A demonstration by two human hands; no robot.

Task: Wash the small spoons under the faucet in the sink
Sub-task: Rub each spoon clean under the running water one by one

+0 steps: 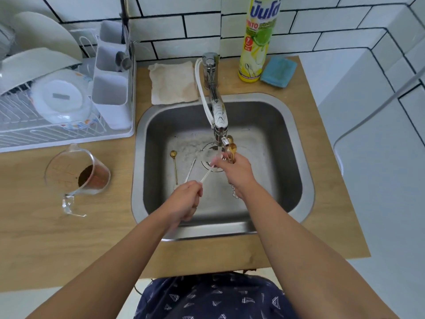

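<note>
Water runs from the chrome faucet [218, 120] into the steel sink [296, 180]. My left hand [187, 201] grips the handle end of a thin silver spoon [207, 174], whose tip reaches into the stream. My right hand [236, 170] holds two small gold spoons [231, 148] upright beside the spout, and its fingers touch the silver spoon's tip under the water. Another gold spoon [174, 165] and a silver one [190, 170] lie on the sink floor to the left.
A dish rack [69, 134] with plates and a cutlery holder [111, 88] stands at the left. A glass jug [78, 176] with brown powder sits on the wooden counter. Behind the sink are a cloth [172, 82], a yellow detergent bottle [255, 42] and a blue sponge [278, 69].
</note>
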